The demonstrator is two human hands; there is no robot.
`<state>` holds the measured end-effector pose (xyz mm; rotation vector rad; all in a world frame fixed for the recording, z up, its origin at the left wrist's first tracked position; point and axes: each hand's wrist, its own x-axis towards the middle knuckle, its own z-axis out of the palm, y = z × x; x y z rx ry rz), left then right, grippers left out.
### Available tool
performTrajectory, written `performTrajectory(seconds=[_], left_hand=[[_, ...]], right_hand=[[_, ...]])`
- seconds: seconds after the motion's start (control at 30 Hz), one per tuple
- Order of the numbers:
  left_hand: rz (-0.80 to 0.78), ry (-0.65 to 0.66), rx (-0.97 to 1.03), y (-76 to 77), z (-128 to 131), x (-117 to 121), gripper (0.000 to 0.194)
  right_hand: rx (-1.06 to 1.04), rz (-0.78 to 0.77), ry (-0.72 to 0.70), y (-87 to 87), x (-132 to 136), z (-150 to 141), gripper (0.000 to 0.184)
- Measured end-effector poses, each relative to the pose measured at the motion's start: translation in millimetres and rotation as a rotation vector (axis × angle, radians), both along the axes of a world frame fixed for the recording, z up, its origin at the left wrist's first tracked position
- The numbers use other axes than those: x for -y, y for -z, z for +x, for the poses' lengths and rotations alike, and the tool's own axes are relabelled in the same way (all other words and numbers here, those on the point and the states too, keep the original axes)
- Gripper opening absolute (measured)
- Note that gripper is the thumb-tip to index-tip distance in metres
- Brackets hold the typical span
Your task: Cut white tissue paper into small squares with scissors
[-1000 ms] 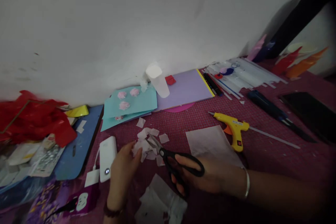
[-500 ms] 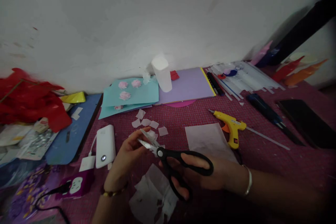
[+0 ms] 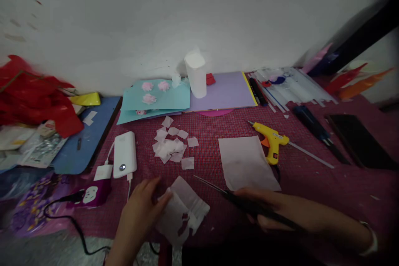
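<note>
My right hand (image 3: 274,208) is wrapped round the black handles of the scissors (image 3: 246,203). Their blades look closed, seen nearly edge-on and pointing left. At the front edge of the table, my left hand (image 3: 140,205) has thumb and fingers apart. Its thumb tip meets the edge of some torn, cut-up white tissue paper (image 3: 179,210); some of its fingers are hidden. Beyond that hand lies a loose pile of small white paper squares (image 3: 170,149), with several single squares around it. A larger pale sheet of tissue paper (image 3: 245,162) lies flat beyond the scissors.
A yellow glue gun (image 3: 273,143) lies right of the sheet. Pink paper flowers (image 3: 149,99) sit on turquoise card (image 3: 131,99) near a white roll (image 3: 197,77). A white power bank (image 3: 124,153) and a purple socket block (image 3: 96,193) are on the left, a dark phone (image 3: 358,141) far right.
My left hand has left the paper pile and come down to the torn tissue. The scissors have moved right, away from the left hand, and their blades have closed. The view has shifted slightly.
</note>
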<state>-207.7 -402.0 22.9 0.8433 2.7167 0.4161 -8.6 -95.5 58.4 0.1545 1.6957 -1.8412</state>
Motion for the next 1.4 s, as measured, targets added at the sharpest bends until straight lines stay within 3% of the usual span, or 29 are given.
performTrajectory(seconds=[0.1,0.2,0.27,0.33,0.5,0.6,0.77,0.9,1.03,1.23,1.4], left_hand=[[-0.002,-0.035,-0.025,12.6,21,7,0.051],[0.137,-0.062,0.06,16.6,35,1,0.018],[0.289,-0.118,0.206,12.5,43,-6,0.018],[0.466,-0.271,0.407,4.1,51,-12,0.009],[0.933,-0.89,0.793,-18.6,67,-25,0.035],[1.11,-1.065,0.876,-27.3,68,-30,0.046],[1.202,-1.067,1.008,-30.9,64,-33,0.053],[1.144,-1.041,0.988,-23.0,66,-37,0.044],[1.105,-0.977,0.93,-12.8,72,-46,0.051],[1.226,-0.966,0.917,3.2,76,-56,0.048],[1.242,-1.04,0.882,-0.1,72,-63,0.052]], right_hand=[[0.001,0.097,0.027,1.9,5,9,0.061],[-0.03,0.143,0.086,5.5,9,18,0.058],[-0.04,0.164,0.108,6.2,10,22,0.058],[-0.044,0.175,0.116,4.4,9,25,0.059],[-0.061,0.151,0.039,-7.8,-1,26,0.062],[-0.039,0.188,0.001,-14.7,-8,25,0.065],[-0.111,0.221,-0.131,-21.0,-12,14,0.064],[-0.173,0.16,-0.153,-17.3,-6,1,0.063],[-0.143,0.098,-0.189,-13.9,5,-12,0.058],[-0.024,-0.016,-0.116,-7.6,18,-20,0.053],[0.001,-0.001,-0.023,2.4,19,-15,0.053]])
